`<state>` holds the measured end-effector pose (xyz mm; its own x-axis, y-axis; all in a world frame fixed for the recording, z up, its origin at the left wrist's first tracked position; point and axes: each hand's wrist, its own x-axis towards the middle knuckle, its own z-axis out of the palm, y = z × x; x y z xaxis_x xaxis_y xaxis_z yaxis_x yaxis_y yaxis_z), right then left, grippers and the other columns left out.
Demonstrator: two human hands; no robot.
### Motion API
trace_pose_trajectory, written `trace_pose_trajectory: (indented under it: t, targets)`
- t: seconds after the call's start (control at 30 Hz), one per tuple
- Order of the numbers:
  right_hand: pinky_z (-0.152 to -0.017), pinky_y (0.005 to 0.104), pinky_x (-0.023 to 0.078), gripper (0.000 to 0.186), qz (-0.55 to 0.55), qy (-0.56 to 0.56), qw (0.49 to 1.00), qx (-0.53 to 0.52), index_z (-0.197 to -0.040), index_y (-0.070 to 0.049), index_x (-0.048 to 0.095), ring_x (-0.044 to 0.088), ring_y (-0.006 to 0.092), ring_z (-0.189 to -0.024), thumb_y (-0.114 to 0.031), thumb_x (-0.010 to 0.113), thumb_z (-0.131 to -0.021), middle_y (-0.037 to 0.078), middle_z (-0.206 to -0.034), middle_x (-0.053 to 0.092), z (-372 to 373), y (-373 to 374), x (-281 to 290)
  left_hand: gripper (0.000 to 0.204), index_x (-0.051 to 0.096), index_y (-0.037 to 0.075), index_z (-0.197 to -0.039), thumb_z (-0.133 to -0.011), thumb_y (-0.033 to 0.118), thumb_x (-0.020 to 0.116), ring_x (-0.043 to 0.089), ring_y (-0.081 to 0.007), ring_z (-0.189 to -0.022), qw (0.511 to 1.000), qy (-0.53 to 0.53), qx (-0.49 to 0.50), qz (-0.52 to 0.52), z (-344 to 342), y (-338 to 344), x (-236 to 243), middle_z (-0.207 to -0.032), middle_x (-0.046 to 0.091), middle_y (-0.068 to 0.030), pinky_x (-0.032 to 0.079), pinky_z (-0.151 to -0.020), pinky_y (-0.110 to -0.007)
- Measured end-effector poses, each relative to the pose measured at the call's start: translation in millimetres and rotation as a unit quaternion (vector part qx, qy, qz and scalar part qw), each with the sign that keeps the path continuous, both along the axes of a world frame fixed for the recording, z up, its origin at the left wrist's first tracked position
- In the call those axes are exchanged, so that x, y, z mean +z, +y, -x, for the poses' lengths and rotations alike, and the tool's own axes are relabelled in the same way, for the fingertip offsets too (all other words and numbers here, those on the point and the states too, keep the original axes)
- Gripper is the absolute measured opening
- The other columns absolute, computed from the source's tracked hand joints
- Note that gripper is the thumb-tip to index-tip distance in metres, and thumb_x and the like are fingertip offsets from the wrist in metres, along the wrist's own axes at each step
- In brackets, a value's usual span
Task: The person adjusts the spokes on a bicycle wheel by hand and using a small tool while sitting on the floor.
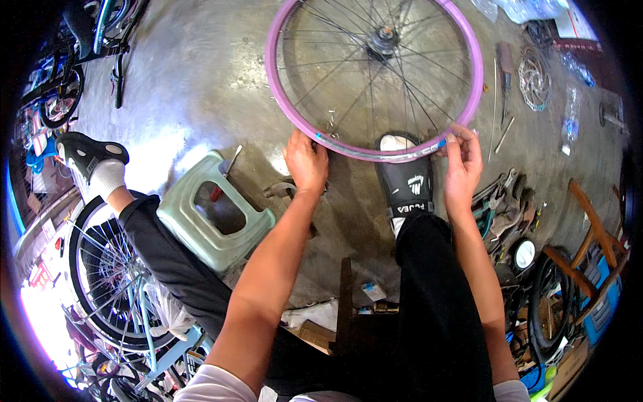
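Note:
A bicycle wheel with a pink-purple rim and dark spokes spans the upper middle, its hub near the top. My left hand is closed on the lower left of the rim, fingers curled partly out of sight. At the lower right of the rim, my right hand pinches it between thumb and fingers. A silvery strip with printing shows along the lower rim between my hands. Below the rim is my right foot in a black slide sandal, its toe end overlapped by the wheel.
A pale green plastic stool stands left of my left arm. On the right lie a brake disc, a screwdriver, a plastic bottle and a pile of tools. Another bicycle wheel is at lower left.

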<state>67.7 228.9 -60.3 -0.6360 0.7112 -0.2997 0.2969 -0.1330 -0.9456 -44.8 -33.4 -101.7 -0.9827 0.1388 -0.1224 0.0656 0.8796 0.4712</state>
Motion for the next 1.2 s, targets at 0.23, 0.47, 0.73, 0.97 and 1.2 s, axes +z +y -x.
trace_pose_trajectory:
  t: [0.23, 0.47, 0.73, 0.97, 1.2]
  targets:
    - [-0.072, 0.0250, 0.053, 0.021, 0.010, 0.019, 1.000, 0.012, -0.122, -0.004, 0.066, 0.060, 0.0082, -0.082, -0.010, 0.063, -0.102, 0.001, -0.094, 0.064, -1, 0, 5, 0.016, 0.070, 0.004, -0.102, -0.089, 0.013, 0.069, 0.065, -0.0409, -0.096, 0.997, -0.033, 0.039, -0.052, 2, -3, 3, -0.098, 0.070, -0.0179, 0.050, -0.086, -0.047]
    - [-0.077, 0.0276, 0.053, 0.022, -0.076, 0.006, 0.997, -0.030, -0.120, -0.001, 0.066, 0.065, 0.0134, -0.090, -0.011, 0.066, -0.100, 0.004, -0.104, 0.069, -22, 2, 8, 0.023, 0.069, -0.003, -0.099, -0.096, 0.020, 0.071, 0.063, -0.0188, -0.072, 0.970, -0.053, 0.188, -0.143, -17, -11, 39, -0.081, 0.070, -0.0117, 0.052, -0.072, -0.036]
    - [-0.073, 0.0301, 0.054, 0.028, -0.140, 0.096, 0.968, 0.187, -0.111, 0.001, 0.068, 0.067, 0.0180, -0.082, 0.003, 0.077, -0.084, 0.010, -0.097, 0.067, -16, -48, 77, 0.011, 0.074, 0.001, -0.100, -0.095, 0.011, 0.075, 0.059, -0.0065, -0.085, 0.839, -0.331, 0.165, -0.399, -42, 81, 149, -0.092, 0.070, 0.0017, 0.049, -0.080, -0.025]
    - [-0.072, 0.0306, 0.055, 0.027, -0.168, 0.083, 0.969, 0.164, -0.109, 0.001, 0.069, 0.069, 0.0194, -0.078, 0.003, 0.077, -0.083, 0.012, -0.095, 0.070, -7, -35, 68, 0.015, 0.075, 0.002, -0.098, -0.096, 0.017, 0.072, 0.054, -0.0060, -0.078, 0.767, -0.445, 0.150, -0.438, -29, 111, 140, -0.088, 0.068, 0.0018, 0.041, -0.068, -0.025]
    - [-0.074, 0.0320, 0.056, 0.014, -0.221, 0.054, 0.960, 0.162, -0.099, 0.003, 0.073, 0.071, 0.0238, -0.080, 0.003, 0.076, -0.086, 0.014, -0.092, 0.074, -12, -28, 69, 0.017, 0.074, 0.000, -0.099, -0.097, 0.016, 0.071, 0.057, -0.0070, -0.080, 0.772, -0.442, 0.145, -0.433, -43, 116, 123, -0.089, 0.069, -0.0003, 0.045, -0.072, -0.025]
